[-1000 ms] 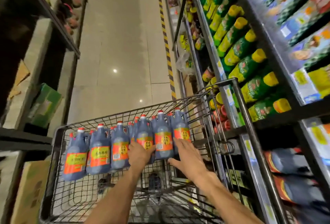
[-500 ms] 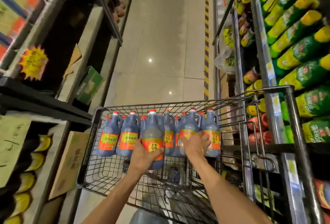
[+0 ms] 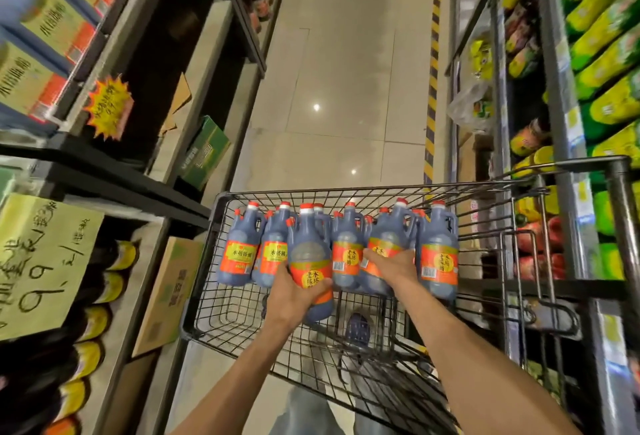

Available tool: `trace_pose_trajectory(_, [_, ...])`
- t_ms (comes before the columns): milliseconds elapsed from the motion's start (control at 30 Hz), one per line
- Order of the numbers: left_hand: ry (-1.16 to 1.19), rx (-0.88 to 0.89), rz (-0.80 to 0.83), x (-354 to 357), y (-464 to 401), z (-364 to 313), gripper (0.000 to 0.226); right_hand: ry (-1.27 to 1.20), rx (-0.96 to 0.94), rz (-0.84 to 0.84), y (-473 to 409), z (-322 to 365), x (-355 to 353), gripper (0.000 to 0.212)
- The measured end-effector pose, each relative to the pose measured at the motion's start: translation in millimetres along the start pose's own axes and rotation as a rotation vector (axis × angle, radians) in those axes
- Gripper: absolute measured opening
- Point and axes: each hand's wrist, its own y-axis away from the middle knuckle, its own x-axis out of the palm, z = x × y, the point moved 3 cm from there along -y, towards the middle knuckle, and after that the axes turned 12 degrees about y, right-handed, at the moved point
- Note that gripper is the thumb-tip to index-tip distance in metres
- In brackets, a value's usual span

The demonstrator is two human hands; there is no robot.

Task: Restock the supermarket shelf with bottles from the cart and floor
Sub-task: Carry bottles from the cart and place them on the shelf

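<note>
A wire shopping cart (image 3: 201, 296) stands in the aisle in front of me. Several dark jug bottles with red caps and orange labels stand in a row across its far end (image 3: 239, 254). My left hand (image 3: 294, 292) is wrapped around one bottle (image 3: 310, 251), which sits a little nearer and higher than the row. My right hand (image 3: 393, 266) grips another bottle (image 3: 391, 237) still among the row. A further bottle (image 3: 438, 254) stands at the right end.
Shelving with dark bottles and a handwritten price sign (image 3: 38, 261) runs along the left. A cardboard box (image 3: 169, 289) and a green box (image 3: 206, 152) sit low on the left. Green-and-yellow bottles (image 3: 609, 53) fill the right shelves. Tiled floor (image 3: 339, 88) lies beyond the cart.
My view swung left, bringing the left shelves into sight. My left hand closed on a bottle and drew it out of the row; my right hand closed on another bottle.
</note>
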Motion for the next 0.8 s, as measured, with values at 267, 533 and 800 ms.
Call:
trace_pose_trajectory(267, [0.004, 0.093, 0.139, 0.8, 14.0, -12.9, 0.075, -0.016, -0.266, 0.071, 87.5, 4.7, -36.4, 0.100])
trace_pose_trajectory(533, [-0.052, 0.314, 0.348, 11.2, 47.5, -50.0, 0.073, -0.189, -0.390, -0.052, 172.0, -11.0, -77.6, 0.099])
trace_pose_trajectory(800, [-0.015, 0.538, 0.598, 9.8, 120.4, -76.8, 0.088, -0.294, -0.478, -0.299, 290.6, -63.2, -99.2, 0.085])
